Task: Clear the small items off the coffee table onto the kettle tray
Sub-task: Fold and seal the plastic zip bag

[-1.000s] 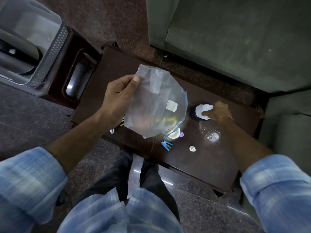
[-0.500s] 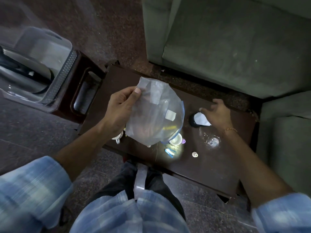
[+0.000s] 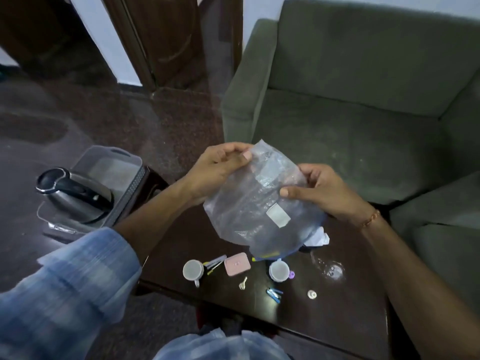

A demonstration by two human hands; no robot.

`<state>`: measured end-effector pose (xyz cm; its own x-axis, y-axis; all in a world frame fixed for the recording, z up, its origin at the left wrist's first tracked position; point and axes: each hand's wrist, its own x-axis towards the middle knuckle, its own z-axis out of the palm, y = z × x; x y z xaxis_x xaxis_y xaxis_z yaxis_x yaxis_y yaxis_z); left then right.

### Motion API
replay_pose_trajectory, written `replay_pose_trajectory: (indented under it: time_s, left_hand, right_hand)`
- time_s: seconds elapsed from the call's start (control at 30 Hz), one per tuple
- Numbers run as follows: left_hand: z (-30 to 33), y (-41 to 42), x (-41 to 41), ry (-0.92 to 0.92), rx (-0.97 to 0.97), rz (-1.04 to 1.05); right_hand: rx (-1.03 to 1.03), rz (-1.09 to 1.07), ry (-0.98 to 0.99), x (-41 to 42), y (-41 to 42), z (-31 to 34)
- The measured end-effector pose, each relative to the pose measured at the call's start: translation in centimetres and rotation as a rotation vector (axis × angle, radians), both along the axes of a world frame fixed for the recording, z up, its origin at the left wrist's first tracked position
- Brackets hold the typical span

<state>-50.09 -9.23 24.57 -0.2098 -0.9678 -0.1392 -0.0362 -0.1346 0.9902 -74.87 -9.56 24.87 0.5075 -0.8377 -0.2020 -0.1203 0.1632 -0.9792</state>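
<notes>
left hand (image 3: 215, 168) and right hand (image 3: 318, 189) both pinching clear plastic bag (image 3: 255, 203) above dark coffee table (image 3: 337, 302), 2 small cups (image 3: 193, 270), pink case (image 3: 237, 263), key (image 3: 242, 283) on tabletop, kettle tray (image 3: 114, 165) at left beside table

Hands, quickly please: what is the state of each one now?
Left hand: closed, pinching the top edge of the clear crumpled plastic bag.
Right hand: closed, its grip on the same bag's right side.

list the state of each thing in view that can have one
plastic bag: held up over the table by both hands
left hand: gripping the bag
right hand: gripping the bag
kettle: lid shut, standing on tray
white cups: upright
pink case: closed
</notes>
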Motion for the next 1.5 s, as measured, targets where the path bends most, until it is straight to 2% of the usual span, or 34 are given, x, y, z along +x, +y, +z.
replay_pose_trajectory:
  time_s: [0.1, 0.17, 0.27, 0.33, 0.4, 0.57, 0.7, 0.87, 1.03, 1.17, 1.23, 1.33, 1.4, 1.5]
  left_hand:
    - [0.5, 0.2, 0.2, -0.093, -0.041, 0.244]
    - [0.4, 1.5, 0.4, -0.040, 0.054, 0.351]
    - [-0.2, 3.9, 0.4, 0.107, 0.333, 0.270]
    - [-0.6, 5.1, 0.2, 0.176, 0.423, 0.192]
    - [-0.4, 5.7, -0.1, 0.225, 0.366, 0.179]
    - [1.0, 5.2, -0.2, 0.298, 0.146, 0.298]
    - [1.3, 4.6, 0.1, 0.291, 0.062, 0.364]
    - [1.1, 4.1, 0.4, 0.306, -0.003, 0.528]
    - [1.2, 4.2, 0.6, 0.158, -0.159, 0.450]
    - [1.6, 4.3, 0.2, -0.023, -0.212, 0.319]
    - [1.6, 4.3, -0.1, -0.213, -0.280, 0.298]
    - [1.5, 4.2, -0.6, -0.479, -0.437, 0.280]
    - [1.5, 3.9, -1.3, -0.573, -0.482, 0.241]
    - [0.9, 3.2, -2.7, -0.621, -0.489, 0.175]
  right_hand:
    - [-0.086, -0.163, -0.033, 0.0, 0.8, 0.9]
    - [-0.100, -0.242, -0.081, -0.1, 1.3, 1.3]
    - [-0.134, -0.366, -0.104, 0.2, 1.7, 1.4]
    - [-0.162, -0.443, -0.114, 0.6, 1.9, 1.2]
    - [-0.163, -0.484, -0.138, 1.0, 2.0, 1.0]
    - [-0.154, -0.513, -0.166, 1.7, 1.9, 1.5]
    - [-0.206, -0.586, -0.116, 1.7, 1.6, 1.7]
    - [-0.249, -0.678, -0.148, 1.6, 1.9, 2.0]
    - [-0.295, -0.657, -0.207, 0.6, 2.0, 2.0]
    - [-0.391, -0.536, -0.037, -1.1, 2.3, 2.1]
    - [-0.375, -0.477, 0.064, -2.1, 2.6, 1.8]
    - [-0.478, -0.478, 0.265, -3.4, 3.1, 1.3]
    - [-0.557, -0.491, 0.381, -4.4, 3.5, 0.7]
    - [-0.531, -0.467, 0.420, -6.4, 4.3, -0.1]
